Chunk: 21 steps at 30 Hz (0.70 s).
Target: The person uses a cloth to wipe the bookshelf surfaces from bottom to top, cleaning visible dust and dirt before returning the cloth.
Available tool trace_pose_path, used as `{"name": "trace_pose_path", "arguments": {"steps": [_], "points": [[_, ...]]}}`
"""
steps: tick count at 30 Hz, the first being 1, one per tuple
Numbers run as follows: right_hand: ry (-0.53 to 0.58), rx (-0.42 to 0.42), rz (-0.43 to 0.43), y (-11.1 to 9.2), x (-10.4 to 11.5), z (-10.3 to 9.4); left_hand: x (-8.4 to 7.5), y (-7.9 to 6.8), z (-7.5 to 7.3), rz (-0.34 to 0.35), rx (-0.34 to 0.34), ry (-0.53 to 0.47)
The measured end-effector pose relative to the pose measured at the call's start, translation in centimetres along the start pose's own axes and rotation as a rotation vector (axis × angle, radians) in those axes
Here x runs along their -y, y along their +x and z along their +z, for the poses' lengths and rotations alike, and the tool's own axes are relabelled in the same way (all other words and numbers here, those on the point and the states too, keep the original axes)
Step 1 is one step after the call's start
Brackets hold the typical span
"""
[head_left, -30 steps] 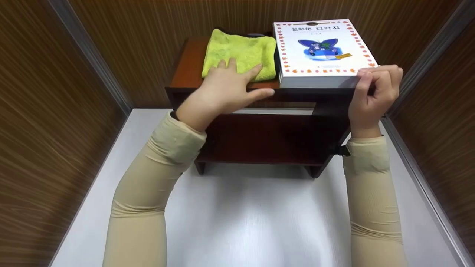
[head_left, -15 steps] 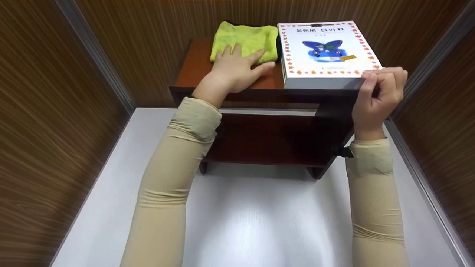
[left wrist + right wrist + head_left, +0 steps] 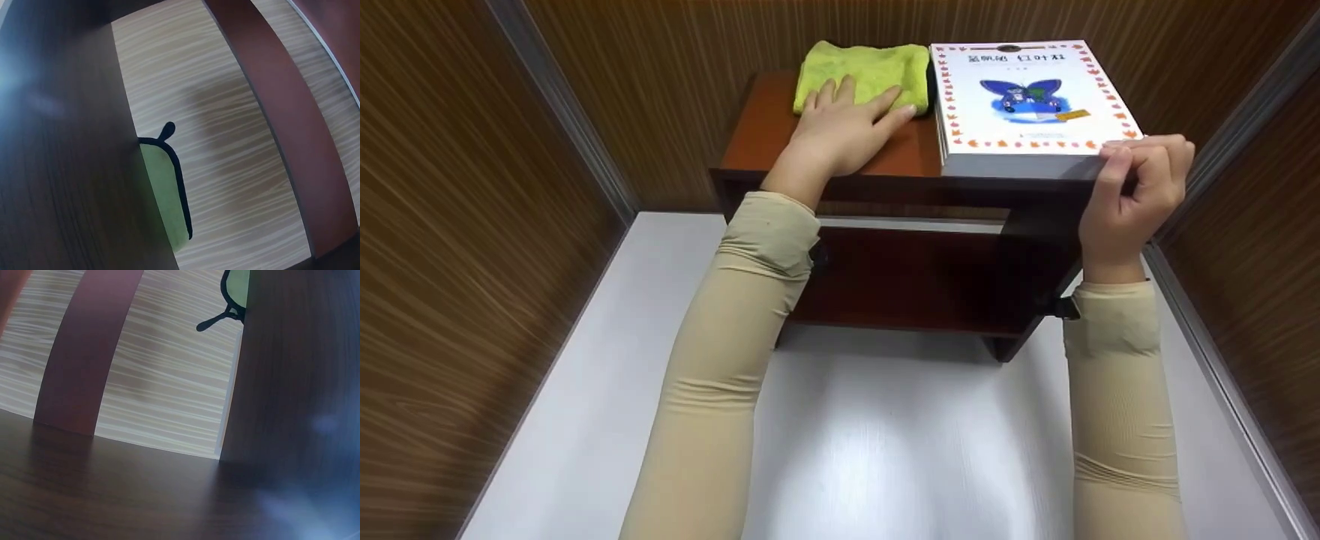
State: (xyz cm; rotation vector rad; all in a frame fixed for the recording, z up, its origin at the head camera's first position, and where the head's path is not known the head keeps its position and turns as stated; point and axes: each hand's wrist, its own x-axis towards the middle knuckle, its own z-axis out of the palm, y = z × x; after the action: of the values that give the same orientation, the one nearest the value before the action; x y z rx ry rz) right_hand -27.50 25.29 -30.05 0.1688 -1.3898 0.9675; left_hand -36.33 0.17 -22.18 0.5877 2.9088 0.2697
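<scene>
My left hand (image 3: 844, 135) rests on a yellow-green cloth (image 3: 877, 67), fingers spread, on the brown top of a small wooden shelf (image 3: 750, 135). In the left wrist view, the black-trimmed edge of the cloth (image 3: 166, 191), with a small loop, juts out past the far edge of the shelf top. To the right of the cloth lies a thick white book (image 3: 1035, 97) with a butterfly on its cover. My right hand (image 3: 1136, 195), fingers curled, pinches the front right corner of the book between thumb and fingers. Neither hand shows in the wrist views.
A dark red lower board (image 3: 907, 277) spans the shelf beneath the top. Wood-grain panels stand behind it and on both sides, including the left panel (image 3: 472, 262). Pale flooring (image 3: 885, 435) lies in front.
My left hand has moved forward and the cloth has slid with it toward the back panel, baring more of the shelf top in front. The right hand stays at the book's corner.
</scene>
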Motion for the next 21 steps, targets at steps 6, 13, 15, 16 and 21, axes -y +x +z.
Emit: {"name": "trace_pose_path", "arguments": {"steps": [6, 13, 15, 16, 21], "points": [[-0.008, -0.004, -0.003, -0.04, 0.03, -0.08, 0.21, -0.02, 0.39, 0.023, -0.065, -0.003], [-0.004, -0.009, 0.003, -0.06, 0.42, 0.07, 0.32, -0.33, 0.61, 0.021, -0.235, 0.044], [-0.001, -0.008, 0.003, -0.06, 0.44, 0.13, 0.30, -0.40, 0.63, 0.014, -0.272, 0.054], [0.001, -0.009, 0.003, -0.04, 0.44, 0.16, 0.29, -0.43, 0.64, 0.011, -0.290, 0.055], [-0.001, -0.007, 0.007, 0.00, 0.49, 0.19, 0.23, -0.50, 0.76, 0.008, -0.381, 0.055]]}}
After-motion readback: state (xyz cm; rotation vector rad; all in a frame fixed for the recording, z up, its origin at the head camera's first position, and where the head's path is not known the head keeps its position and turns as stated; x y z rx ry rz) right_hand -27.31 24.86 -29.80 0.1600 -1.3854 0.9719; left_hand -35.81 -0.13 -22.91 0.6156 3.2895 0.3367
